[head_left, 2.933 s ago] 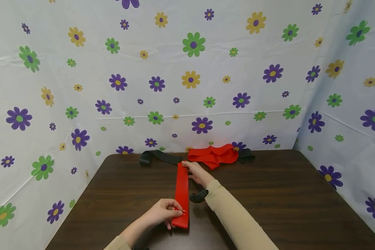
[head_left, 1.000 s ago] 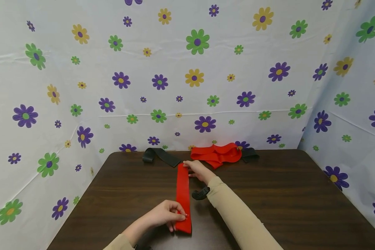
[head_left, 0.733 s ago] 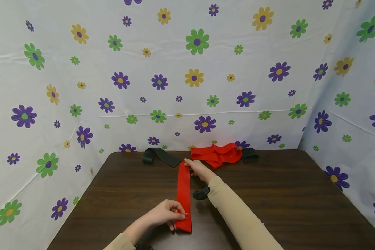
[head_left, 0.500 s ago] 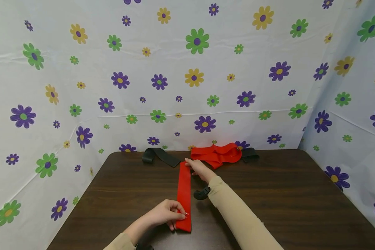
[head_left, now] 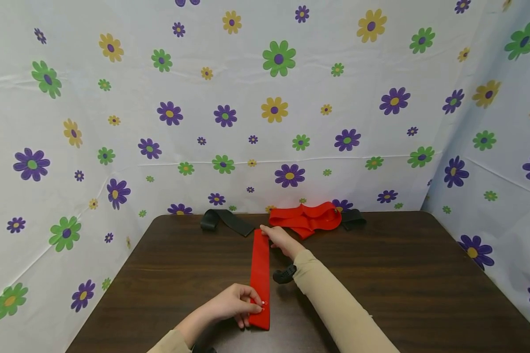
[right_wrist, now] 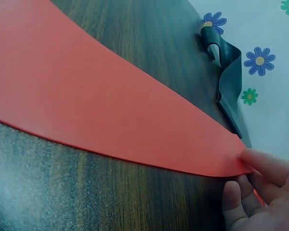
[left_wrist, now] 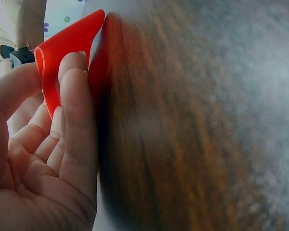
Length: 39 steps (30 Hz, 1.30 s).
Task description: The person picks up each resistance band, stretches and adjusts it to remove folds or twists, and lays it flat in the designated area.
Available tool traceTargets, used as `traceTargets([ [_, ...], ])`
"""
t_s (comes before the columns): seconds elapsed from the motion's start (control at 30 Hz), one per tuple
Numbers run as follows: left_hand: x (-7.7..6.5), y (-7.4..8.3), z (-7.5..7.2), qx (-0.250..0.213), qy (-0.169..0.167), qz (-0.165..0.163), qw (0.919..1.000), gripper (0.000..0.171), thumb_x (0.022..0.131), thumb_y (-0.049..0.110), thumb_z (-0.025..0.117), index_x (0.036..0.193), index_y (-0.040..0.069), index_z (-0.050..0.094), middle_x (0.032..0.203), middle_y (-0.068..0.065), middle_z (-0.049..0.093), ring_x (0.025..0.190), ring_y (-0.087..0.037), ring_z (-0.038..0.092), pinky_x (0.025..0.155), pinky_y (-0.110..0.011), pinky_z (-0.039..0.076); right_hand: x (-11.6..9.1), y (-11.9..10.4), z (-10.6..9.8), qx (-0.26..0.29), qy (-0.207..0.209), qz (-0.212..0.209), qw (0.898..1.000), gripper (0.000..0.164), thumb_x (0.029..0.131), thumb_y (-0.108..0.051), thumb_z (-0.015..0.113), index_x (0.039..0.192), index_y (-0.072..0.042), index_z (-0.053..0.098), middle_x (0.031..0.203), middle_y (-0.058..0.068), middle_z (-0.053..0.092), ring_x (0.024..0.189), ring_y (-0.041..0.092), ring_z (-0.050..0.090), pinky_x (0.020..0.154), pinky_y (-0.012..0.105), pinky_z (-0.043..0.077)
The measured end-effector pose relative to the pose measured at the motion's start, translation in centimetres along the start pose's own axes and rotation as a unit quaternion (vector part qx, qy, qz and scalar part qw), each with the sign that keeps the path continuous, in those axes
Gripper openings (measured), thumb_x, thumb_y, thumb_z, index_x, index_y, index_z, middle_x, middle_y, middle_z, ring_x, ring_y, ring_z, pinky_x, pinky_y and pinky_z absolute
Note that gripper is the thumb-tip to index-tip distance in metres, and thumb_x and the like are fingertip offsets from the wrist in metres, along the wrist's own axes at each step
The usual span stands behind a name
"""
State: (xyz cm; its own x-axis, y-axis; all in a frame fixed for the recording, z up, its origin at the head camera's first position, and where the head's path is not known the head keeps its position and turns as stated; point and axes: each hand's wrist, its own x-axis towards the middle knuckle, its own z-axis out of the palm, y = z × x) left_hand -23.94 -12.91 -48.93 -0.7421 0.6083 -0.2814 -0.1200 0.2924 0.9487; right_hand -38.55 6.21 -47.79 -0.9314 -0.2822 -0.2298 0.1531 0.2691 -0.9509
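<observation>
My left grip (head_left: 231,302) low, near me, thumb tip and index tip pressed together in pinch, other fingers curled underneath. Left forearm (head_left: 196,322) slants inward from lower left, bare skin showing beyond tan cuff (head_left: 172,341). Left palm (left_wrist: 43,192) in plain sight from wrist camera. My right grip (head_left: 283,241) well ahead of left, pinching too: one finger on top, others tucked below. Right arm (head_left: 342,304) stretched long, diagonal, forward and leftward, sleeved almost to wrist.
</observation>
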Motion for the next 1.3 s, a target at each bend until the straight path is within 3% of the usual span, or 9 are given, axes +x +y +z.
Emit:
traceTargets([
  [0.4, -0.5, 0.1, -0.1, -0.005, -0.002, -0.005, 1.0000, 0.013, 0.088, 0.014, 0.071, 0.094, 0.003, 0.068, 0.064, -0.005, 0.063, 0.046, -0.011, 0.058, 0.044, -0.022, 0.050, -0.2, -0.3, 0.1, -0.019, -0.006, 0.005, 1.000, 0.059, 0.102, -0.041, 0.045, 0.139, 0.004, 0.048, 0.144, 0.018, 0.045, 0.134, 0.035, 0.037, 0.102, 0.047, 0.039],
  [0.67, -0.7, 0.2, -0.1, -0.007, -0.001, -0.003, 1.0000, 0.013, 0.088, 0.013, 0.071, 0.094, 0.002, 0.068, 0.065, -0.005, 0.063, 0.047, -0.010, 0.058, 0.045, -0.022, 0.050, 0.3, -0.3, 0.6, -0.024, -0.008, 0.003, 1.000, 0.058, 0.101, -0.042, 0.046, 0.138, 0.003, 0.049, 0.140, 0.016, 0.050, 0.133, 0.034, 0.039, 0.101, 0.047, 0.039],
  [1.03, -0.9, 0.1, -0.4, -0.009, 0.004, -0.007, 0.9999, 0.013, 0.087, 0.013, 0.071, 0.094, 0.002, 0.068, 0.063, -0.004, 0.062, 0.046, -0.010, 0.058, 0.044, -0.022, 0.049, 0.4, -0.6, 1.0, -0.029, -0.006, 0.009, 1.000, 0.058, 0.100, -0.044, 0.047, 0.137, 0.001, 0.052, 0.142, 0.016, 0.048, 0.127, 0.035, 0.043, 0.103, 0.055, 0.034],
  [1.3, -1.1, 0.1, -0.6, -0.005, 0.003, -0.014, 0.9999, 0.012, 0.087, 0.012, 0.071, 0.094, 0.003, 0.068, 0.063, -0.004, 0.062, 0.046, -0.010, 0.058, 0.044, -0.022, 0.050, 0.7, -0.6, 1.5, -0.026, -0.010, 0.009, 1.000, 0.058, 0.100, -0.044, 0.047, 0.136, 0.002, 0.052, 0.139, 0.016, 0.051, 0.127, 0.035, 0.043, 0.102, 0.049, 0.037],
])
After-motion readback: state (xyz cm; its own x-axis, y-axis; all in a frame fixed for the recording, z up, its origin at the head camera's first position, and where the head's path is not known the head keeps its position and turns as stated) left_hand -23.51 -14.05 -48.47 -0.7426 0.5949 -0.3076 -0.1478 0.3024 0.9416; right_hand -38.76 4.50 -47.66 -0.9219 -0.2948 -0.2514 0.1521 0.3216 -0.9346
